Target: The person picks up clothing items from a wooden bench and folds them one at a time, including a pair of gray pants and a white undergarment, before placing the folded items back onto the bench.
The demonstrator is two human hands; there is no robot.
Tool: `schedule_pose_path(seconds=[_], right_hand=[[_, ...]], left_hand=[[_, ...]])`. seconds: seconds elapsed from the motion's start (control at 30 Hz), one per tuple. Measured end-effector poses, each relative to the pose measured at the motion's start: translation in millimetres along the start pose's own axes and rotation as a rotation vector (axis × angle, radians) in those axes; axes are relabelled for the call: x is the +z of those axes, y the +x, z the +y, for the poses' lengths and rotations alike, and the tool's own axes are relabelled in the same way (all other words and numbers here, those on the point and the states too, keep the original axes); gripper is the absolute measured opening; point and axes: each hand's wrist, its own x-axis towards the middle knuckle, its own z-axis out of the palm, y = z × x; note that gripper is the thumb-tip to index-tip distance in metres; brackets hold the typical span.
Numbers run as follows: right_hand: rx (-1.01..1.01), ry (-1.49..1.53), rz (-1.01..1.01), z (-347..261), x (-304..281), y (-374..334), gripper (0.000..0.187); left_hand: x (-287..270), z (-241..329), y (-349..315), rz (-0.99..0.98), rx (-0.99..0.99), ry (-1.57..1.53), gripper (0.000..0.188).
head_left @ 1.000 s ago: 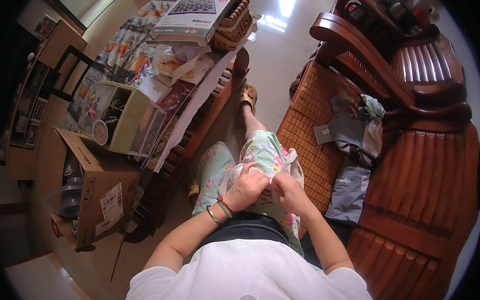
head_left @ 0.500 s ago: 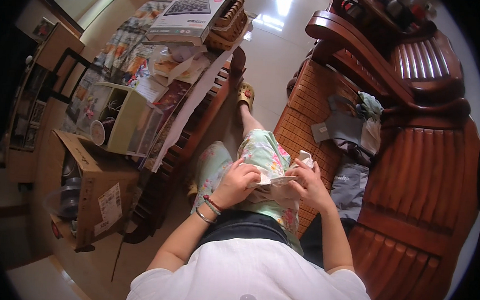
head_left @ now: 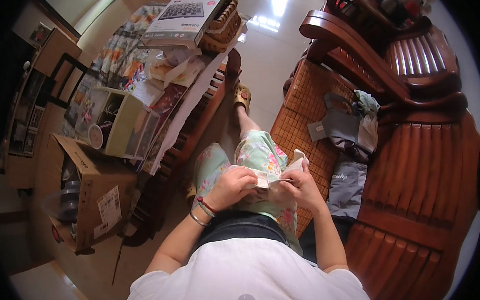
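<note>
Above my lap, on the floral green trousers (head_left: 255,151), I hold a thin whitish piece (head_left: 297,162), cloth or paper; I cannot tell which. My left hand (head_left: 230,188) is closed on its left part, fingers curled over the edge. A bracelet and a bangle are on that wrist. My right hand (head_left: 305,188) pinches the right part, and a loose flap stands up beyond its fingertips. The two hands are a little apart, with pale edges meeting or nearly meeting between them. Whether it is one piece or two is unclear.
At left, a slatted table bears a boxed chess set (head_left: 185,14), a wicker basket (head_left: 223,27) and a pale green organizer (head_left: 122,122). An open cardboard box (head_left: 97,196) stands nearer. At right, a wooden bench (head_left: 408,182) holds a woven mat (head_left: 303,104) and grey bags (head_left: 348,184).
The flap by my right hand now rises higher and spreads wider. My right fingers have shifted their pinch, and more of the pale piece shows at my left fingers.
</note>
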Motion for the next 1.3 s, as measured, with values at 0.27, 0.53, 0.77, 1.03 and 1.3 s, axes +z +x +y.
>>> schedule_pose_path(seconds=[0.27,0.53,0.77,1.03,1.3], right_hand=[[0.104,0.204,0.000,-32.2,4.6,4.6,0.018],[0.003,0.063,0.014,-49.8,14.4,4.6,0.016],[-0.036,-0.026,0.067,-54.1,21.4,4.9,0.014],[-0.109,-0.164,0.158,-46.5,51.6,3.3,0.016],[-0.111,-0.262,0.237,-61.1,54.6,-1.0,0.017]], left_hand=[[-3.7,12.7,2.3,0.042,0.117,0.052,0.010],[-9.8,19.5,12.1,-0.009,0.170,0.115,0.012],[-6.7,20.8,11.4,0.010,0.155,0.154,0.011],[1.8,17.6,-4.9,0.071,0.083,0.195,0.004],[5.8,18.7,-9.0,0.113,0.112,0.164,0.011]])
